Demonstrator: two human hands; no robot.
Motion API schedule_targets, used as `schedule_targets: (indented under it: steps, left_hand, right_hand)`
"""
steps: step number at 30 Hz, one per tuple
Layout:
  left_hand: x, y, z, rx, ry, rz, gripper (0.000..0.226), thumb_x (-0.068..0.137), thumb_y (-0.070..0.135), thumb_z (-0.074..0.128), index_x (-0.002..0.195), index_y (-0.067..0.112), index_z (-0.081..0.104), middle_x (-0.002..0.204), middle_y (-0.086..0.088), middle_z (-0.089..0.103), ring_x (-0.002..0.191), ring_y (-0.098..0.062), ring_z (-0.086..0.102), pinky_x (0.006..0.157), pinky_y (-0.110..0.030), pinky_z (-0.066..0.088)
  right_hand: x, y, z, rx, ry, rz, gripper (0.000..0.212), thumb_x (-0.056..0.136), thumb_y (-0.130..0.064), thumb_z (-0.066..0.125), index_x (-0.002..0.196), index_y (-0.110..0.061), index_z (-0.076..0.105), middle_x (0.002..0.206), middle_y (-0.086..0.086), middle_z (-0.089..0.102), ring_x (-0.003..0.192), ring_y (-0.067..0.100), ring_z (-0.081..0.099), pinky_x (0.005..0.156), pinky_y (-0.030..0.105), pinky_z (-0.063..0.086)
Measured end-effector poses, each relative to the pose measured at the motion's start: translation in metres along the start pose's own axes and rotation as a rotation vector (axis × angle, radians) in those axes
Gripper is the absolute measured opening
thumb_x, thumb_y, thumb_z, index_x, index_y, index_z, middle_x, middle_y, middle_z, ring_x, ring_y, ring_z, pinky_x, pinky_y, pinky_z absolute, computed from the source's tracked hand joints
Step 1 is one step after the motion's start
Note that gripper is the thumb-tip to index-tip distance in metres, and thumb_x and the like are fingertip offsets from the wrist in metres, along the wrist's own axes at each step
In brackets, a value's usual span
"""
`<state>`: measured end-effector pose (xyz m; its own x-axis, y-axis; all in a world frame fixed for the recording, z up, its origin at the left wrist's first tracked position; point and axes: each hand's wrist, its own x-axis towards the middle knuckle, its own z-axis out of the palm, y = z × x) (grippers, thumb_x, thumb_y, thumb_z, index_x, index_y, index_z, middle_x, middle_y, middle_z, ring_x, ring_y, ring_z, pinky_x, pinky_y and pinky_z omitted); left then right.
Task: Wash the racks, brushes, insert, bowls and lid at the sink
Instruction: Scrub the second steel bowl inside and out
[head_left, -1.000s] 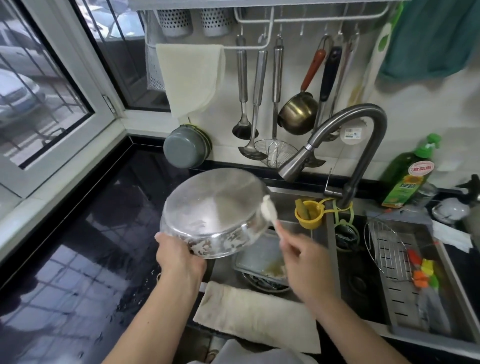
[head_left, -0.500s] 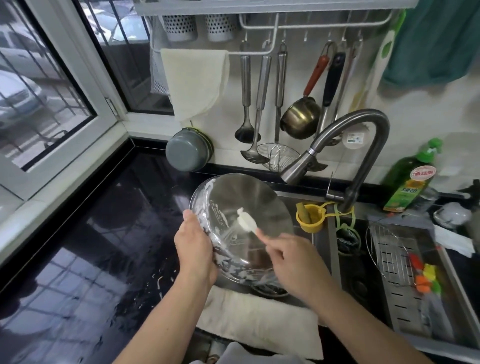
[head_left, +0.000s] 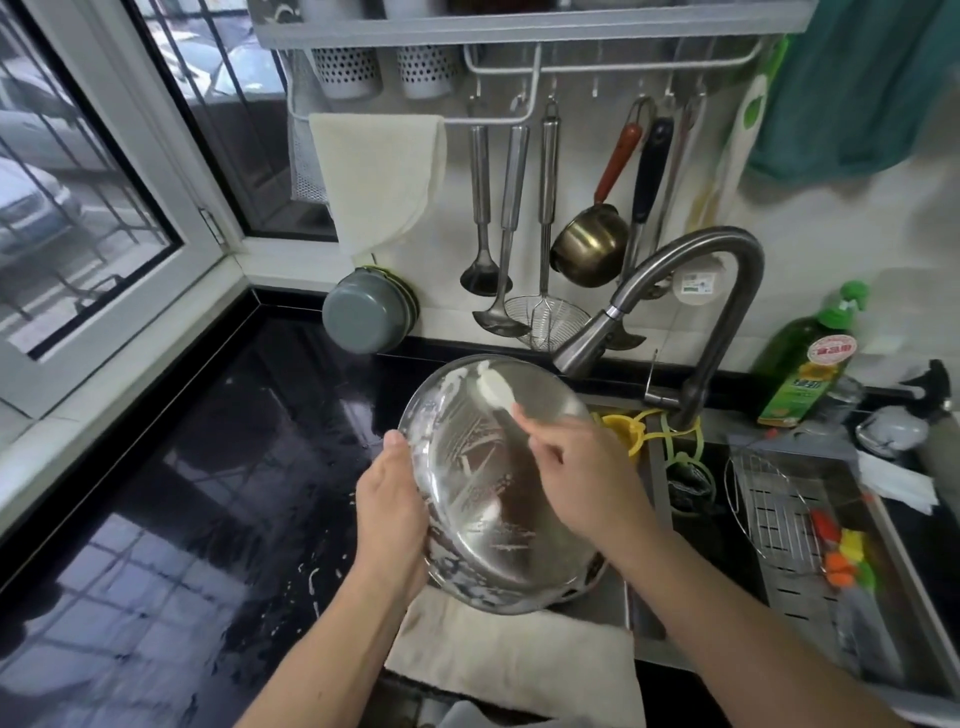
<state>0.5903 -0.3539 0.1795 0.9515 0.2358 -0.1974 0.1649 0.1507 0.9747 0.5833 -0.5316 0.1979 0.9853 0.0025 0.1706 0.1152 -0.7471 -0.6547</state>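
I hold a steel bowl (head_left: 483, 499) tilted over the left sink basin, its soapy inside facing me. My left hand (head_left: 389, 514) grips its left rim. My right hand (head_left: 582, 478) pinches the handle of a white brush (head_left: 493, 389), whose head presses on the bowl's upper inner wall. Streaks of foam cover the inside. In the right basin (head_left: 727, 525) a wire rack (head_left: 769, 509) lies on a perforated steel insert (head_left: 810, 597), with coloured brushes (head_left: 841, 556) beside it.
The faucet (head_left: 691, 280) arches just above the bowl's far rim. A beige cloth (head_left: 514, 660) drapes the sink's front edge. A green soap bottle (head_left: 810, 364) stands at the right. Ladles, a strainer and a small pot hang on the wall. Black counter (head_left: 171, 493) at left, wet with foam flecks.
The bowl was turned from bottom-up to inside facing me. The brush moved from its outer rim into the bowl, then up to the far inner wall.
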Motion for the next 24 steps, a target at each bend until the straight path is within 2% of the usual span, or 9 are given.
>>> schedule_targets:
  steps: [2,4,5,8,12,14,17,21,24]
  left_hand:
    - [0.002,0.000,-0.006,0.089,-0.008,0.085,0.060,0.112,0.043,0.038,0.083,-0.002,0.065,0.079,-0.024,0.072,0.071,-0.024,0.068,0.063,-0.042,0.060]
    - [0.008,0.000,-0.016,0.187,-0.040,0.163,0.066,0.109,0.051,0.039,0.082,-0.006,0.057,0.078,-0.034,0.062,0.068,-0.026,0.061,0.065,-0.055,0.056]
    - [0.012,0.001,-0.020,0.225,-0.052,0.183,0.064,0.109,0.052,0.039,0.078,-0.001,0.057,0.074,-0.031,0.061,0.066,-0.024,0.060,0.063,-0.055,0.055]
    - [0.010,0.005,-0.025,0.369,-0.100,0.311,0.056,0.110,0.042,0.041,0.064,0.013,0.051,0.060,-0.006,0.057,0.060,-0.014,0.054,0.059,-0.041,0.049]
    - [0.011,-0.001,-0.036,0.581,-0.195,0.431,0.072,0.100,0.066,0.037,0.069,0.001,0.047,0.055,-0.001,0.047,0.052,-0.015,0.045,0.053,-0.037,0.040]
    - [0.012,-0.004,-0.042,0.590,-0.167,0.483,0.068,0.098,0.066,0.035,0.065,0.007,0.041,0.054,0.005,0.039,0.052,-0.006,0.039,0.050,-0.028,0.032]
    - [0.011,-0.006,-0.045,0.548,-0.136,0.507,0.072,0.098,0.065,0.035,0.067,0.001,0.044,0.056,-0.008,0.041,0.055,-0.008,0.040,0.051,-0.034,0.034]
    - [0.013,0.004,-0.049,0.580,-0.149,0.520,0.058,0.097,0.062,0.038,0.063,0.016,0.030,0.053,0.010,0.032,0.051,-0.004,0.033,0.048,-0.020,0.026]
    - [0.012,0.010,-0.047,0.545,-0.139,0.529,0.052,0.102,0.058,0.042,0.059,0.030,0.032,0.051,0.013,0.036,0.049,-0.003,0.036,0.048,-0.016,0.026]
  right_hand:
    - [0.003,-0.007,-0.005,-0.079,-0.021,-0.046,0.046,0.103,-0.021,0.053,0.141,-0.045,0.041,0.073,-0.008,0.050,0.060,0.008,0.047,0.059,0.029,0.046]
    - [-0.018,-0.027,-0.005,-0.088,-0.168,-0.194,0.046,0.104,-0.024,0.051,0.143,-0.046,0.038,0.073,-0.010,0.050,0.063,0.008,0.050,0.061,0.024,0.046]
    - [-0.017,-0.028,-0.009,-0.106,-0.186,-0.186,0.045,0.104,-0.023,0.050,0.142,-0.046,0.039,0.073,-0.010,0.052,0.062,0.007,0.051,0.059,0.021,0.044]
    - [0.021,-0.002,-0.029,-0.140,-0.064,0.078,0.042,0.104,-0.018,0.049,0.139,-0.041,0.054,0.068,-0.012,0.057,0.048,0.007,0.049,0.043,0.017,0.038]
    - [0.008,-0.022,-0.033,-0.114,-0.221,-0.083,0.041,0.103,-0.020,0.051,0.136,-0.045,0.053,0.067,-0.016,0.051,0.050,0.012,0.054,0.048,0.028,0.052]
    - [0.020,-0.006,-0.034,-0.140,-0.213,-0.018,0.039,0.103,-0.019,0.051,0.133,-0.043,0.059,0.065,-0.011,0.060,0.045,0.008,0.049,0.044,0.022,0.046]
    - [0.036,0.021,-0.042,-0.123,-0.121,0.148,0.040,0.103,-0.020,0.050,0.132,-0.044,0.062,0.062,-0.004,0.066,0.044,0.010,0.048,0.044,0.024,0.038]
    - [0.028,0.011,-0.036,0.006,-0.176,0.066,0.038,0.102,-0.019,0.053,0.130,-0.045,0.059,0.059,-0.007,0.065,0.044,0.008,0.041,0.043,0.025,0.034]
    - [0.038,0.031,-0.039,0.015,-0.117,0.214,0.036,0.102,-0.019,0.052,0.128,-0.041,0.067,0.054,-0.012,0.063,0.045,0.007,0.042,0.048,0.024,0.035]
